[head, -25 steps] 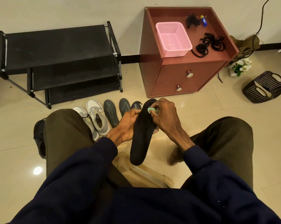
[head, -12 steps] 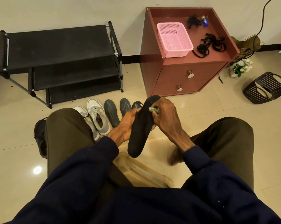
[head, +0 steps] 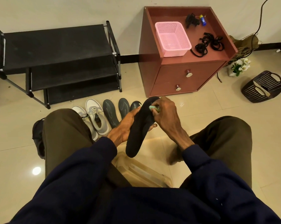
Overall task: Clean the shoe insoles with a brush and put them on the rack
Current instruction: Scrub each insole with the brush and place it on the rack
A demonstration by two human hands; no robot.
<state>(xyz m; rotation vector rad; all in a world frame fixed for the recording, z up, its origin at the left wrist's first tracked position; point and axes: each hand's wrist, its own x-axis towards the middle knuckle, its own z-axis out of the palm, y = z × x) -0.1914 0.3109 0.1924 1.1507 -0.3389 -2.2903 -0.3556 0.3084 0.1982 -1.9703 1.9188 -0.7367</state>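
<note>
A black insole [head: 140, 126] stands nearly upright between my knees, toe end up. My left hand [head: 126, 124] grips it from the left side at its middle. My right hand [head: 166, 115] holds a small green brush [head: 152, 108] against the insole's upper part; most of the brush is hidden in my fingers. On the floor behind lie two grey insoles [head: 110, 113] [head: 124, 106] and a dark insole [head: 135, 105], partly hidden by my hand. The black three-tier shoe rack [head: 59, 54] stands against the wall at the left, its shelves bare.
A pair of grey-white sneakers [head: 94, 117] sits left of the insoles. A brown two-drawer cabinet [head: 183, 75] carries a pink basket [head: 173, 38] and black laces [head: 207, 43]. A dark slatted basket [head: 262, 86] and a small flower pot [head: 239, 66] sit at the right. A black shoe [head: 37, 138] lies by my left knee.
The insole has risen slightly in my left hand and tilted its toe to the right. My right hand with the brush stays near the toe end, shifting a little along it.
</note>
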